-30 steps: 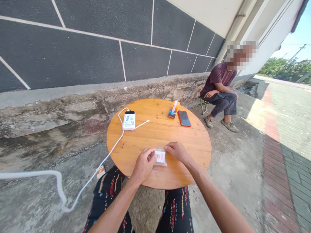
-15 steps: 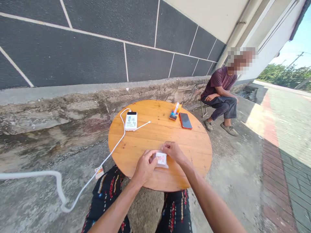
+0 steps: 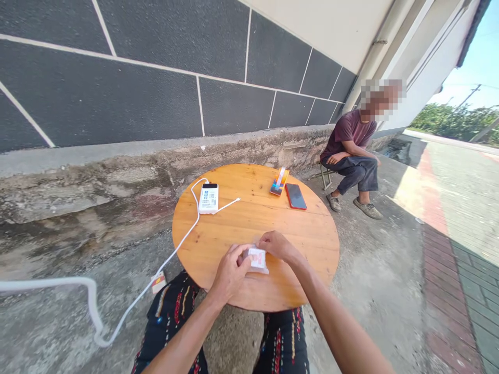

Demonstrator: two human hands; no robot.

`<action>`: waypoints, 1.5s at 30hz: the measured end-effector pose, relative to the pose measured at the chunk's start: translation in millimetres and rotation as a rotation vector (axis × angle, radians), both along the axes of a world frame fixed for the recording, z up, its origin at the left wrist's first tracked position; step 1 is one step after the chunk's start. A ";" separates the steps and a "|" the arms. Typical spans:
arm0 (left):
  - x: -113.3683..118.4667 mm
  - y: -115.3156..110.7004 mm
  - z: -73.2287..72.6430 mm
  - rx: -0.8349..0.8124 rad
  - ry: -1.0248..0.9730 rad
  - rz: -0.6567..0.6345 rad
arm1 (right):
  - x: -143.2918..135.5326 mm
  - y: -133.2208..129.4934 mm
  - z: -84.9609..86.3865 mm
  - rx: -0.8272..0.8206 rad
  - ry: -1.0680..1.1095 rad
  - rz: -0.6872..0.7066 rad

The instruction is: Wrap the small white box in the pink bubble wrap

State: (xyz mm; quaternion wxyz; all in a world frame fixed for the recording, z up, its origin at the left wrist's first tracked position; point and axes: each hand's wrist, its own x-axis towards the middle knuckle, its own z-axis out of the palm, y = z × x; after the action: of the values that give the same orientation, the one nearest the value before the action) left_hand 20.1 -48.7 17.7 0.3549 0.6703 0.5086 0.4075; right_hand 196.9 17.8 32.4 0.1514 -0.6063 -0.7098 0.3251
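Note:
A small white packet with red print [image 3: 258,258], partly in clear plastic film, is over the near part of the round wooden table [image 3: 218,244]. My left hand [image 3: 233,267] grips its left side, fingers behind and thumb over the front. At the packet's upper right corner, my right hand [image 3: 275,244] has its fingertips pinched together on the edge of the clear film. The fingers of both hands hide parts of the packet's top and left side.
A white power bank [image 3: 209,198] with a white cable lies at the table's far left. Toward the far right are an orange and blue tape dispenser [image 3: 279,182] and a red-edged phone [image 3: 296,197]. A seated person [image 3: 353,140] is beyond the table. A small box [image 3: 158,282] lies on the ground.
The whole view has shifted slightly, so the table sits a little lower. Both hands keep nearly the same hold, and the packet's face is tilted slightly differently.

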 end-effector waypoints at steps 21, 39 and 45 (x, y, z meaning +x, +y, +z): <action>1.3 0.0 -1.9 -0.010 -0.006 0.005 | -2.1 -4.9 -20.8 0.003 0.564 -0.018; 6.9 0.2 -2.5 -0.062 -0.084 0.073 | 3.4 -25.9 6.1 0.104 0.422 0.106; 8.3 2.0 -6.3 -0.055 -0.113 0.081 | 1.2 -49.8 18.1 0.444 -0.044 0.330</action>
State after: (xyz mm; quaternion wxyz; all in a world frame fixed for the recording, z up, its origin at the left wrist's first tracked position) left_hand 28.4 -46.7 11.3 0.3845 0.6149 0.5256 0.4447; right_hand 198.0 -32.0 50.5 0.2103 -0.4413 -0.8559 0.1688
